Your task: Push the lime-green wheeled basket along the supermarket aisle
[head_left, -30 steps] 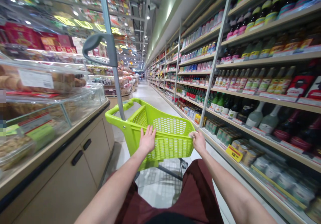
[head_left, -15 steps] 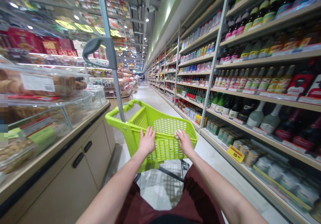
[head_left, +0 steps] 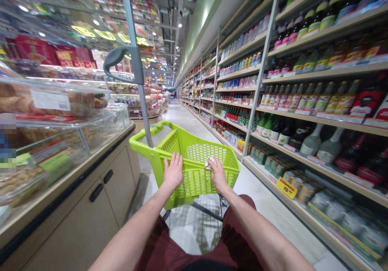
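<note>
A bright green plastic shopping cart (head_left: 157, 168) stands side-on before me, its basket walls pierced with holes. My left hand (head_left: 173, 172) lies against the near side wall just below the rim, with fingers stretched out flat. In the fingers of my right hand (head_left: 218, 175) is a crumpled white wipe (head_left: 208, 164), pressed at the upper edge of the same wall. Whether it is paper or cloth, I cannot tell. Through the holes and over the rim, part of the basket's inside shows.
On the left runs a wooden counter (head_left: 117, 200) with glass cases and packed baked goods. A grey pole (head_left: 142, 109) with a loop handle rises behind the cart. Shelves of bottles and cans line the right side, with a yellow price sign (head_left: 286, 187). The aisle floor (head_left: 174, 117) stretches ahead.
My right hand has slid a little to the left along the rim with the wipe. My left hand has shifted slightly left, still flat on the wall.
</note>
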A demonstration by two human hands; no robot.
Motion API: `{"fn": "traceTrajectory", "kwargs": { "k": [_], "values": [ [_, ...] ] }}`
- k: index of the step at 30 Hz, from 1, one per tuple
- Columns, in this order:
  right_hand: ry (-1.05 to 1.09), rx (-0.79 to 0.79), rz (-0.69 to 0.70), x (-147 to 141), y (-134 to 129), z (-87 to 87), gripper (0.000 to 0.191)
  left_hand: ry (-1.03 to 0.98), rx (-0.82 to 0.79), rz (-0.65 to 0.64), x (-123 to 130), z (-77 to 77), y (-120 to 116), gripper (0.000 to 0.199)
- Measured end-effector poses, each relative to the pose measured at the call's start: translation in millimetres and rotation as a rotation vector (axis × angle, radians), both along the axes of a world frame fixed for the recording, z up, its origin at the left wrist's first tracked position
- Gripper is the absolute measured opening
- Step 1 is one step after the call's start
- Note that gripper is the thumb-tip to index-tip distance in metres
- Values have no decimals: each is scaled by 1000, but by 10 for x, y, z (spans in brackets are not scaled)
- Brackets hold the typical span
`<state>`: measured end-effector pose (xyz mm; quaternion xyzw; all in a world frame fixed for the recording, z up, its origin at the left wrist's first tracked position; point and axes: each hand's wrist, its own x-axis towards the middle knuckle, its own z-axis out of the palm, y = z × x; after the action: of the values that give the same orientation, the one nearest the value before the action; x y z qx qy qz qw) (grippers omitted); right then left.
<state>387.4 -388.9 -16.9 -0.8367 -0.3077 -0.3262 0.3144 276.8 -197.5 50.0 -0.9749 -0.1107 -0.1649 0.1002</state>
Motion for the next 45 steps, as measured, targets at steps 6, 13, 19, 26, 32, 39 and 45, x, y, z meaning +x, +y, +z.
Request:
{"fn": "traceTrajectory", "kwargs": {
  "k": [6, 13, 19, 26, 32, 39, 45],
  "values": [
    [16, -53, 0, 83, -238, -23, 52, 4, -4, -28, -22, 1, 40, 69],
    [49, 137, -250, 184, -777, -165, 53, -16, -22, -30, -4, -16, 13, 66],
    [-32, 43, 26, -124, 92, -15, 54, -18, 8, -27, 5, -45, 24, 68],
    [-6, 66, -16, 56, -191, -73, 55, -163, 54, 15, -90, 20, 244, 64],
    [-6, 102, -22, 33, -185, -71, 53, -173, 21, -1, -143, 16, 238, 63],
    [66, 120, 281, -363, 811, 225, 63, -83, -104, -224, -105, 128, -63, 70],
    [420, 243, 388, -474, 683, 556, 64, 3, -205, -349, 87, 164, -200, 74]
  ]
}}
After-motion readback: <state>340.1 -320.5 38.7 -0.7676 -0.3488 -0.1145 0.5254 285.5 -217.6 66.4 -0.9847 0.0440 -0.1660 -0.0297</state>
